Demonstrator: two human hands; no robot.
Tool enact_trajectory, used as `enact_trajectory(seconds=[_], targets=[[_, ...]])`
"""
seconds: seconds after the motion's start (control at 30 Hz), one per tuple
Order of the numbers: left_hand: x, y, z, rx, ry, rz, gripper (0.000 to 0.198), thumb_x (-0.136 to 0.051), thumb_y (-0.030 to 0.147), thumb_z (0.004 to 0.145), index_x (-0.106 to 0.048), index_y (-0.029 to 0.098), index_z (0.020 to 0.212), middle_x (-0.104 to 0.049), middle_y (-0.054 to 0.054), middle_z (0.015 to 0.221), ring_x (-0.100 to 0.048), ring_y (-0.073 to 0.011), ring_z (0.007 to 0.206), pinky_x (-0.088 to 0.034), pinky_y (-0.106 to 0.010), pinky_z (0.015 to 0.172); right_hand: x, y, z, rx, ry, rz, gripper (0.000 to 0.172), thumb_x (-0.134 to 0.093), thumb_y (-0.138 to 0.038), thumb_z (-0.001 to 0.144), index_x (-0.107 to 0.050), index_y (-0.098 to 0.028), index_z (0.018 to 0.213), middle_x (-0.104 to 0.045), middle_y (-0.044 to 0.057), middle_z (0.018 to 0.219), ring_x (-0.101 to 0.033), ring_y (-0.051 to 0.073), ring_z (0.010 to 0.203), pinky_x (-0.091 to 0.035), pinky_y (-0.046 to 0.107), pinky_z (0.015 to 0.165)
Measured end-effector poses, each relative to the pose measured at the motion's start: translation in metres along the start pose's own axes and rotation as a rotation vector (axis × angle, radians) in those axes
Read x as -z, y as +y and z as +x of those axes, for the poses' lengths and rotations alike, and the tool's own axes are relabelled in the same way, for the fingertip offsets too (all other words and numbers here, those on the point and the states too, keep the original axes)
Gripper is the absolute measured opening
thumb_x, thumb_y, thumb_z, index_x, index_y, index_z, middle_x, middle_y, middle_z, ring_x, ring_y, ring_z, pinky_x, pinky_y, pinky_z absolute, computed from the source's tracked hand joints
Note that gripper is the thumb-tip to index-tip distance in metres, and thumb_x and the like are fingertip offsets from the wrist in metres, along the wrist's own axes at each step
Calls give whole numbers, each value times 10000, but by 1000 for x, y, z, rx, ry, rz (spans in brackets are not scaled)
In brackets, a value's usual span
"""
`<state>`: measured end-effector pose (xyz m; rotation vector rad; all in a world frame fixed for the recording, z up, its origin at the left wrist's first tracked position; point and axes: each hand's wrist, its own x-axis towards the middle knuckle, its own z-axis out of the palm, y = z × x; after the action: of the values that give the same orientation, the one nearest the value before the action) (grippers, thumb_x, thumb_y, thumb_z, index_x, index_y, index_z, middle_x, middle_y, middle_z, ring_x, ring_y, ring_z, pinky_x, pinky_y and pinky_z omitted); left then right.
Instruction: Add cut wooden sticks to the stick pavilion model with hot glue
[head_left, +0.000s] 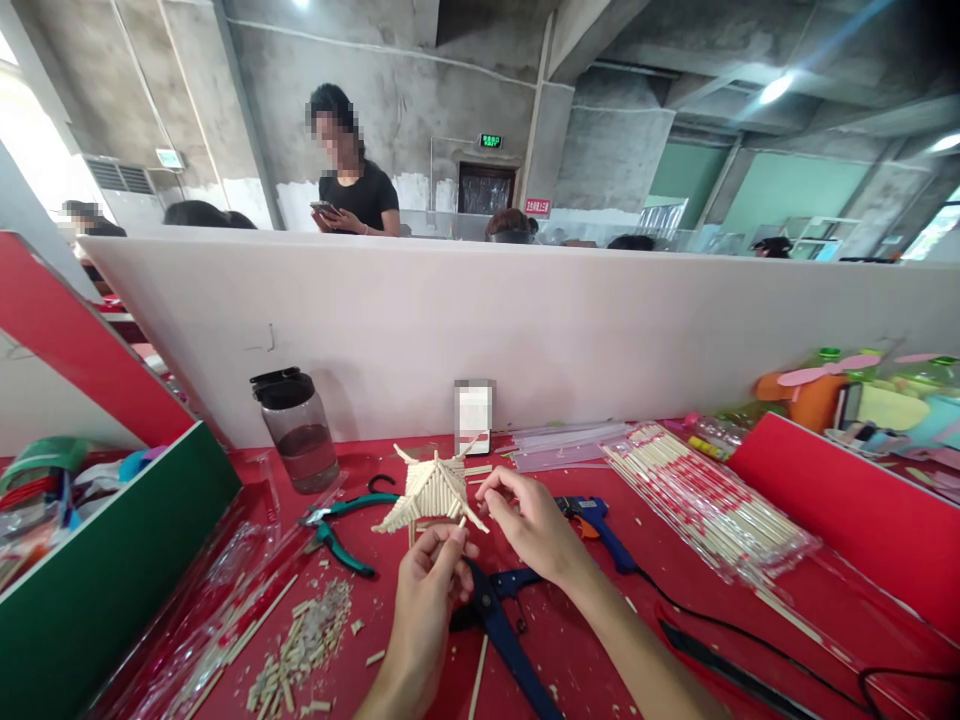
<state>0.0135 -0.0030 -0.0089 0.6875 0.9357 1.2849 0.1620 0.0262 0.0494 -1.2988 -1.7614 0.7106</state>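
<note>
A small pavilion-like model (435, 490) made of pale wooden sticks has a sloping roof with upturned corners. My left hand (431, 575) is closed at its lower front edge, thumb and fingers pinching the model there. Just right of the roof, my right hand (532, 525) has its thumb and index finger drawn together; whatever is between them is too small to make out. Under my hands lies a dark blue hand cutter (502, 625). Teal-handled pliers (341, 535) rest to the left, and a blue glue gun (604, 530) lies right of my right hand.
Stick offcuts (304, 645) are heaped at front left. A water bottle (296, 430) and a propped phone (474, 415) stand near the white partition (525, 340). Bundled sticks (705, 495) lie right, beside the red divider (847, 520). A green divider (127, 550) bounds the left. A person (356, 190) stands beyond.
</note>
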Motion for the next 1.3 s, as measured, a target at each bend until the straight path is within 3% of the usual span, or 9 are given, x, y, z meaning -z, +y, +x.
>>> enact_trajectory(seconds=[0.2, 0.3, 0.4, 0.57, 0.73, 0.9, 1.07, 1.2, 1.3], targets=[[7, 1, 3, -21, -16, 40, 418, -845, 503, 666, -637, 155, 772, -655, 30, 623, -456, -39, 419, -328, -152, 420, 34, 13, 4, -36, -3, -239, 143, -492, -253, 934, -603, -210, 855, -692, 4, 783, -638, 169, 733, -412, 251, 661], [10, 3, 5, -41, -46, 88, 411, -828, 515, 690, -641, 159, 776, -658, 23, 648, -471, -48, 444, -343, -158, 434, 59, 28, 3, -169, -73, -592, 147, -492, -241, 948, -626, -225, 891, -719, 14, 829, -648, 171, 752, -378, 254, 645], [11, 6, 4, -41, -68, 151, 404, -799, 527, 727, -640, 157, 761, -620, 33, 604, -453, -51, 452, -331, -157, 442, 84, 46, -1, -299, -98, -727, 96, -588, -244, 901, -651, -214, 835, -721, 50, 814, -657, 213, 778, -348, 281, 642], [13, 15, 3, -48, -105, 230, 424, -801, 549, 706, -631, 165, 761, -630, 27, 620, -476, -74, 479, -357, -177, 469, 116, 73, -8, -569, -173, -838, 216, -708, -365, 821, -633, -198, 707, -682, 94, 734, -673, 278, 756, -364, 315, 632], [23, 20, 10, -72, -214, 327, 437, -793, 569, 707, -629, 166, 754, -663, 5, 639, -491, -91, 492, -381, -198, 497, 122, 94, -13, -701, -388, -727, 387, -761, -489, 744, -569, -203, 568, -584, 18, 531, -606, 207, 552, -368, 287, 548], [30, 22, 15, -117, -236, 372, 422, -774, 567, 730, -637, 169, 741, -665, -2, 634, -492, -100, 492, -383, -212, 510, 121, 102, -16, -701, -463, -638, 386, -708, -452, 803, -551, -197, 561, -549, -12, 484, -513, 145, 467, -351, 262, 508], [31, 26, 15, -143, -242, 395, 444, -767, 596, 717, -639, 172, 713, -668, -12, 622, -500, -108, 483, -381, -222, 512, 123, 93, -16, -670, -414, -654, 351, -725, -382, 794, -557, -190, 554, -572, 4, 486, -543, 162, 477, -369, 268, 527], [31, 27, 15, -137, -254, 415, 445, -773, 600, 701, -635, 176, 703, -658, -9, 610, -502, -115, 484, -385, -228, 512, 115, 63, -11, -503, -233, -692, 176, -672, -336, 846, -651, -187, 755, -713, 61, 763, -660, 214, 740, -406, 284, 649], [32, 26, 15, -148, -276, 450, 432, -764, 587, 720, -636, 175, 713, -650, -8, 609, -502, -118, 492, -380, -226, 512, 92, 26, -9, -311, -136, -618, 211, -533, -401, 951, -659, -232, 966, -740, 34, 966, -674, 174, 858, -431, 264, 724]])
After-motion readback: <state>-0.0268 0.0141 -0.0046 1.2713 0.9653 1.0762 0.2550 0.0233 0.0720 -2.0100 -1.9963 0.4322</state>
